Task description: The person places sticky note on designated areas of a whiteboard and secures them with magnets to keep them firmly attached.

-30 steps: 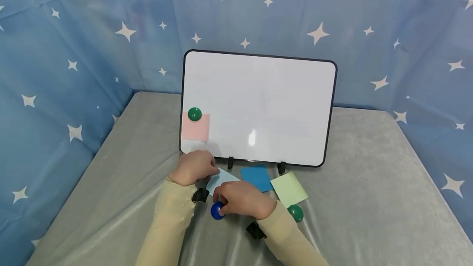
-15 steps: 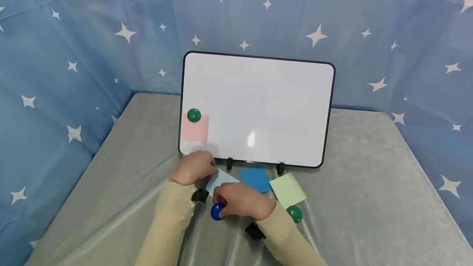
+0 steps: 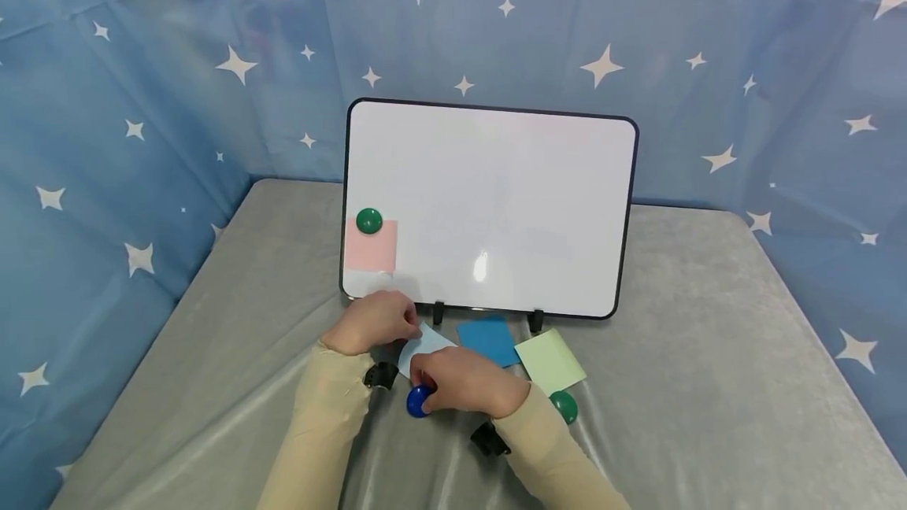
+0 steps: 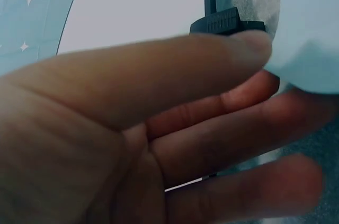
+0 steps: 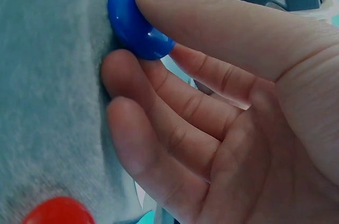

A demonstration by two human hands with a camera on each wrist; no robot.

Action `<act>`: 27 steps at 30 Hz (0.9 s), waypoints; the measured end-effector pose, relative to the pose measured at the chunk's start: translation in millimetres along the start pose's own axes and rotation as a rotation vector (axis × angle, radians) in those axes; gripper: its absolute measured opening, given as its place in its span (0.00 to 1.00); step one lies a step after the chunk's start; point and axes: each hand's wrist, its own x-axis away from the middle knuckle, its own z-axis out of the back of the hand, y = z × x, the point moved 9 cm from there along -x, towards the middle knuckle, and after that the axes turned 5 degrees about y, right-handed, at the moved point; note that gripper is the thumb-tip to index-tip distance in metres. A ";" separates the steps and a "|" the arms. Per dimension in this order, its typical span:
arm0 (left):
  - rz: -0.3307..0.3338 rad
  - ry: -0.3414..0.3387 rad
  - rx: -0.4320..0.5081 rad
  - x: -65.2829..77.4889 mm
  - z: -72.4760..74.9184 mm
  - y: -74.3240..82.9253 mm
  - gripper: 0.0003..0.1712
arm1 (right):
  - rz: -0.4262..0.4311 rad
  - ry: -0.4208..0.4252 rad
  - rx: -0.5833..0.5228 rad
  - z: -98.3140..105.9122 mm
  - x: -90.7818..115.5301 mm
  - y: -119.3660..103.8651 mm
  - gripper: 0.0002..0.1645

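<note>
We see the left hand [image 3: 374, 321] pinching a corner of the pale blue note [image 3: 427, 346], just in front of the board [image 3: 489, 203]; the sheet bows from that one grip, so we think it could fold, or slip free if the fingertips loosen. The right hand [image 3: 468, 380] pinches the blue magnet [image 3: 417, 401] by thumb and fingers, low over the surface [image 3: 708, 321]; we cannot tell whether it touches down. Its dome looks smooth, so a grip too near the rim could let it skid away. The right hand also overlaps the note in the head view, so the two could snag if either moves sideways. Near the right sleeve [image 3: 549, 447] lie the green note [image 3: 551, 362] and the green magnet [image 3: 564, 407], which a careless sweep could shift. If we press hard on the board, its two small feet [image 3: 438, 313] might let it rock.
</note>
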 end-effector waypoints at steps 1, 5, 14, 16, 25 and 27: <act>-0.005 -0.003 -0.002 0.3 -0.2 0.1 0.08 | 0.002 -0.001 0.004 -0.1 0.1 -0.2 0.13; -0.025 -0.014 -0.012 1.1 0.2 0.6 0.07 | 0.004 -0.005 0.004 -0.8 0.1 -0.7 0.13; -0.094 -0.010 0.044 4.0 5.1 4.5 0.07 | 0.010 -0.001 0.030 -0.7 0.8 -1.3 0.12; -0.108 -0.003 0.050 5.0 6.0 5.1 0.07 | 0.002 -0.005 0.027 -1.6 1.4 -1.4 0.12; -0.117 0.019 0.047 5.6 12.9 4.9 0.07 | -0.006 -0.016 0.036 -0.3 0.7 -2.5 0.11; -0.105 0.021 0.055 5.7 14.1 3.6 0.06 | 0.005 -0.020 0.033 -0.4 0.9 -3.0 0.10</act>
